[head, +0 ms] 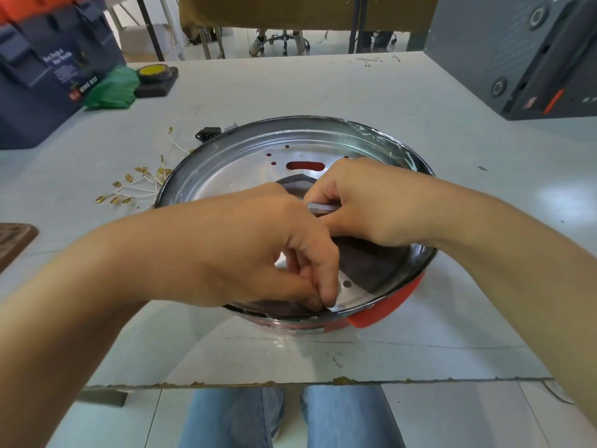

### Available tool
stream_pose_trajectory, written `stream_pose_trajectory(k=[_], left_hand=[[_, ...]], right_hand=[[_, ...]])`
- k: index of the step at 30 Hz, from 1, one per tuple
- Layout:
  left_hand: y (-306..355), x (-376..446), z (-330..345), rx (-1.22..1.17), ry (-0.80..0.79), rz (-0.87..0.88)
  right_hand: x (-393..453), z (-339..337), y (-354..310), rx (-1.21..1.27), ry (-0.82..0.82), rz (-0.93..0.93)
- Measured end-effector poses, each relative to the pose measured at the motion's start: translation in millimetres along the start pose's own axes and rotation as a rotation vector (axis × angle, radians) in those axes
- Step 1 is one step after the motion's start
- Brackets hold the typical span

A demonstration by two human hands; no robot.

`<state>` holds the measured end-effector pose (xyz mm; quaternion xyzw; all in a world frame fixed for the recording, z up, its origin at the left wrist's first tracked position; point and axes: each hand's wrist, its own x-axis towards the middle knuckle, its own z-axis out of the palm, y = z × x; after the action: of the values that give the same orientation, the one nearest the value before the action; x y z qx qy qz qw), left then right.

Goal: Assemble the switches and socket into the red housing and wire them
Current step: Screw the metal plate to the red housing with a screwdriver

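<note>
Hands first: I see both of them together inside the round red housing with its shiny metal inner pan, which sits on the pale grey table directly ahead of me. My left hand has its fingers curled down at the near rim, pinching what looks like the edge of a dark sheet liner; I cannot tell exactly what is caught. My right hand grips a small flat grey metal piece, its long axis running left to right, just above the left knuckles.

The black socket lies outside the far-left rim, and the white wires with brass terminals are scattered on the table left of the housing. Both lie left of the hands, so I judge the left hand nearer for fetching them.
</note>
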<state>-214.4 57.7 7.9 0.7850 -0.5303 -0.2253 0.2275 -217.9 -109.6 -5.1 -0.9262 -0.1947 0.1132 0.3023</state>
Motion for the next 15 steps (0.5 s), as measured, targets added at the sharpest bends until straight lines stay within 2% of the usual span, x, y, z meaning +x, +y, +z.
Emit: stream_pose_trajectory(k=[15], left_hand=[[-6.3,-0.9,4.4,-0.063,0.053,0.050]], right_hand=[[-1.2,0.9,-0.9,0.010,0.009,0.015]])
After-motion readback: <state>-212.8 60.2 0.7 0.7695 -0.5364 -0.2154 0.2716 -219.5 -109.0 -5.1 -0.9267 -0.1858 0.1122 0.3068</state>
